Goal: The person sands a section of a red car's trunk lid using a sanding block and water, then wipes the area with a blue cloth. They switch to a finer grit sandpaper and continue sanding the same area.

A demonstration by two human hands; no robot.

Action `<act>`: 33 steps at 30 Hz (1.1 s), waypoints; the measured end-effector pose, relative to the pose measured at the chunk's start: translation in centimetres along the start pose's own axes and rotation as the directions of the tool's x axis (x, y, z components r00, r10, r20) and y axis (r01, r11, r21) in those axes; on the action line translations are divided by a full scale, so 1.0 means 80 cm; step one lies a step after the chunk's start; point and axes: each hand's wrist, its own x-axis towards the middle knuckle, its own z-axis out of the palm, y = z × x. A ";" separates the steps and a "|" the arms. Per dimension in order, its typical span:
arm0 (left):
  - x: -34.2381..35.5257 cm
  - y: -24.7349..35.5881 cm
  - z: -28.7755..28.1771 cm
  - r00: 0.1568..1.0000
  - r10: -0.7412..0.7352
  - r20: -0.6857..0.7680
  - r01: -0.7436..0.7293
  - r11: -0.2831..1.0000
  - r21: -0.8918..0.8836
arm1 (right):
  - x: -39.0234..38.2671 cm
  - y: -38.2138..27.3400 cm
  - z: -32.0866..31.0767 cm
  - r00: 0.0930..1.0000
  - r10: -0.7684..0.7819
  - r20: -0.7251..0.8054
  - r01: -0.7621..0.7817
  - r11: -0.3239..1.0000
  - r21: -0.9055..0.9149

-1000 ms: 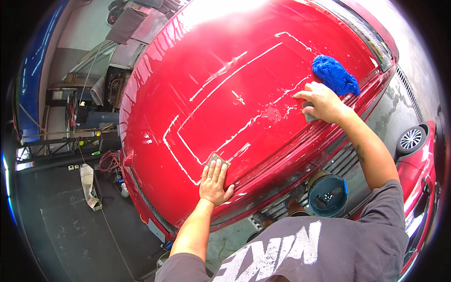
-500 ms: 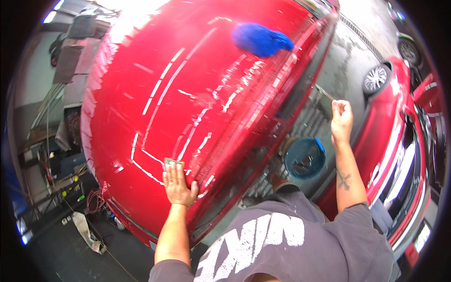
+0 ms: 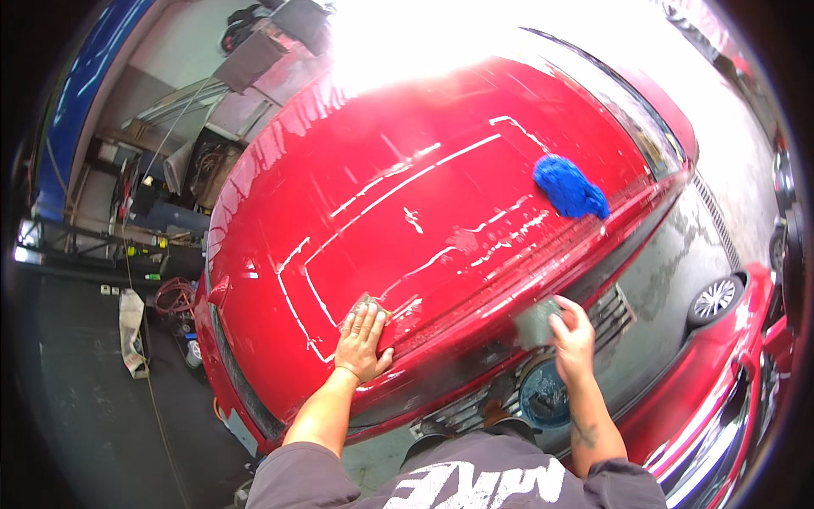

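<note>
My left hand [image 3: 363,342] lies flat on the wet red car roof [image 3: 475,191], near its left end. Its fingers press a small greenish-grey pad [image 3: 368,303] against the paint; most of the pad is hidden under them. Off the roof's near edge, my right hand [image 3: 574,339] pinches a thin, flat grey-green squeegee [image 3: 535,325] between thumb and fingers. The squeegee is smeared by motion and hangs over the car's side. A shaggy blue wash mitt [image 3: 570,188] rests on the roof to the right. Bright light streaks reflect off the roof.
A round blue bucket of water [image 3: 543,399] stands on the floor below my right hand, beside a metal grate [image 3: 617,312]. Another red car [image 3: 704,373] is parked close at the right. Shelves with clutter [image 3: 170,212] and a coiled red hose [image 3: 175,297] are on the left.
The view has turned and shifted. My right hand has come down and inward with the squeegee, from beside the bucket toward the roof's edge. My left hand stays on the roof with the pad.
</note>
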 end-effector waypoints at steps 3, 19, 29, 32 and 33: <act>-0.003 -0.005 -0.006 0.999 -0.044 0.028 0.045 0.999 -0.030 | 0.106 -0.038 0.187 0.925 -0.007 0.381 0.068 0.987 -0.147; -0.019 -0.033 0.011 1.000 -0.018 -0.007 0.017 0.990 -0.143 | 0.441 -0.011 0.681 0.896 -0.055 0.441 0.229 0.907 -0.353; -0.011 -0.032 -0.001 0.998 -0.033 0.052 0.041 0.987 -0.155 | 0.324 -0.157 0.203 0.692 -0.693 0.199 0.294 0.019 -0.955; -0.009 -0.031 0.013 0.999 -0.001 -0.036 -0.002 0.996 -0.087 | 0.330 -0.099 0.121 0.792 -0.604 0.092 0.067 -0.063 -0.996; -0.009 -0.028 0.015 0.998 0.014 -0.056 -0.019 0.996 -0.086 | 0.326 -0.078 0.108 0.727 -0.665 0.172 0.122 -0.122 -0.985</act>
